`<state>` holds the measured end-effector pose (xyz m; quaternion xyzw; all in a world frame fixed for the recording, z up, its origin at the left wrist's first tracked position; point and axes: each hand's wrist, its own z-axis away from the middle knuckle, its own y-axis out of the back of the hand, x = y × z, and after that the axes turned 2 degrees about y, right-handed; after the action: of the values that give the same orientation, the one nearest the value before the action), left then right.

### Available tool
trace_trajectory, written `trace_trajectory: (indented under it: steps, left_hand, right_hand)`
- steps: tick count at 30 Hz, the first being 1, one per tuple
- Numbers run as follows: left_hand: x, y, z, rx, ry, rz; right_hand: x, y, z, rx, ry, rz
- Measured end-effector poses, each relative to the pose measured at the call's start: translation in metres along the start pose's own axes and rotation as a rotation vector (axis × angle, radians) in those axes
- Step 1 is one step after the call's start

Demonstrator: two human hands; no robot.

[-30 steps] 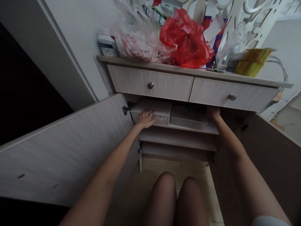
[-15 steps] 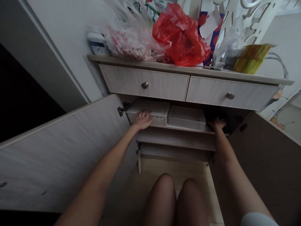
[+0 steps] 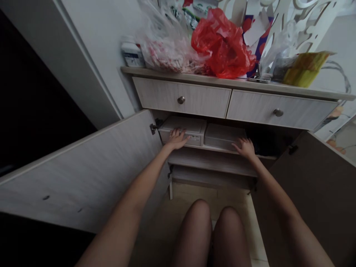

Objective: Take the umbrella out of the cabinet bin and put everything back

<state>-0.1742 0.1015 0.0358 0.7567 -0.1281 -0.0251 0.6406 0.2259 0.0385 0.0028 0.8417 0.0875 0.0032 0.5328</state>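
On the cabinet's upper shelf [image 3: 214, 149] sit two pale storage boxes side by side. My left hand [image 3: 176, 139] lies against the front of the left white box [image 3: 191, 126], its fingers spread over the top edge. The right box [image 3: 219, 134] is lower and greyish. At its front right corner is my right hand [image 3: 246, 147], fingers apart; whether it presses on the box I cannot tell. Right of that hand lies something black [image 3: 263, 142] in shadow, its kind unclear.
Both cabinet doors, the left [image 3: 111, 170] and the right [image 3: 308, 185], stand swung out beside my arms. Two knobbed drawers [image 3: 205, 102] are closed above. A red plastic bag [image 3: 222, 46], clear bags [image 3: 167, 52], a white bottle [image 3: 132, 53] and a yellow packet [image 3: 307, 68] crowd the top.
My right hand has moved left, from the dark right end of the shelf to the right box's corner. My left hand stays on the left box. The view has shifted slightly.
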Motion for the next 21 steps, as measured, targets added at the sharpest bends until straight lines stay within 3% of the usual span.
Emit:
trace_trajectory:
  steps: [4, 9, 13, 15, 17, 19, 21]
  left_hand:
    - [0.001, 0.003, 0.001, -0.045, 0.009, 0.003]
    - [0.002, 0.004, 0.0, -0.028, -0.012, -0.002]
    - [-0.001, 0.002, -0.002, -0.034, 0.003, -0.013]
    - [-0.002, 0.002, -0.004, -0.05, 0.01, -0.009]
    - [-0.001, 0.004, -0.005, -0.076, 0.016, 0.002]
    - [0.004, 0.008, 0.0, -0.063, 0.014, 0.012]
    - [0.015, 0.015, 0.015, 0.071, -0.007, 0.03]
  right_hand:
    - [0.003, -0.005, 0.003, -0.137, 0.015, 0.037]
    - [0.021, -0.005, -0.004, -0.168, 0.086, -0.033]
    - [0.009, 0.002, -0.004, -0.164, 0.021, -0.008]
    - [-0.006, 0.01, 0.004, -0.086, -0.059, -0.007]
    - [-0.023, 0.024, 0.023, 0.076, -0.108, -0.1]
    - [-0.036, 0.04, 0.061, 0.261, -0.099, -0.257]
    - [-0.04, 0.056, 0.114, 0.393, -0.089, -0.369]
